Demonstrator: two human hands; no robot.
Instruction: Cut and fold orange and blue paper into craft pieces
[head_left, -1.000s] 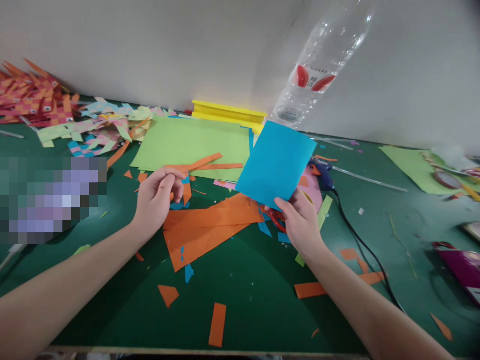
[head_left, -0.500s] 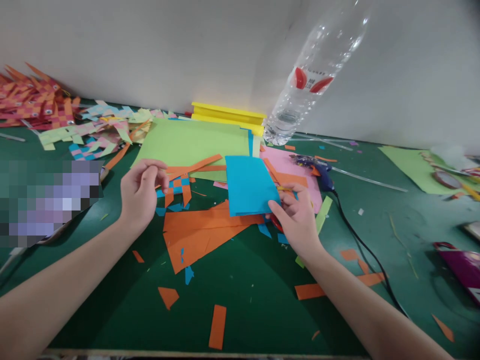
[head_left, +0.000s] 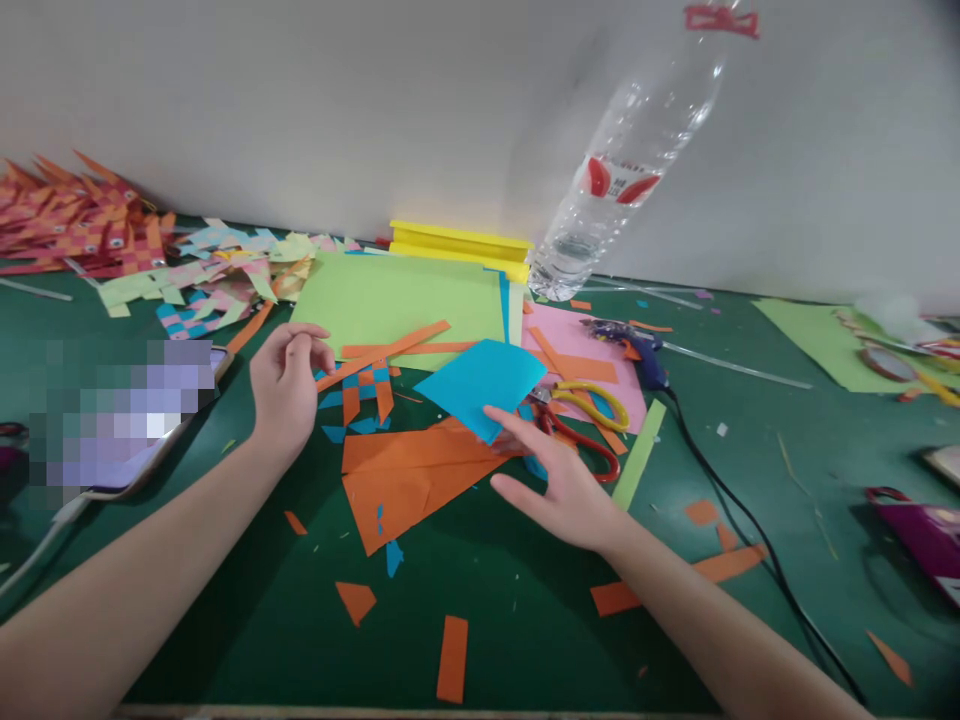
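A folded piece of blue paper (head_left: 484, 385) is tilted over the middle of the table. My right hand (head_left: 555, 480) has its index finger on top of the paper's near corner and other fingers beneath it, while the thumb stands apart. Just behind that hand lie scissors (head_left: 592, 400) with yellow and red handles. My left hand (head_left: 289, 385) is curled, thumb against the fingers, and nothing shows in it. Beside its fingertips are an orange paper strip (head_left: 409, 345) and a woven orange-and-blue paper piece (head_left: 367, 385). Under the blue paper lies a large orange sheet (head_left: 397, 485).
A green sheet (head_left: 397, 300) lies before a yellow folded piece (head_left: 457, 245) and a clear bottle (head_left: 600, 200). A glue gun (head_left: 645, 360) trails its cord rightward. At left are a phone (head_left: 161, 430) and woven paper pieces (head_left: 97, 235). Orange scraps (head_left: 452, 655) dot the green tabletop.
The blue paper has turned and tipped, with a corner now towards me. My right hand has shifted left to that corner and its thumb has come off the paper. The scissors are now uncovered.
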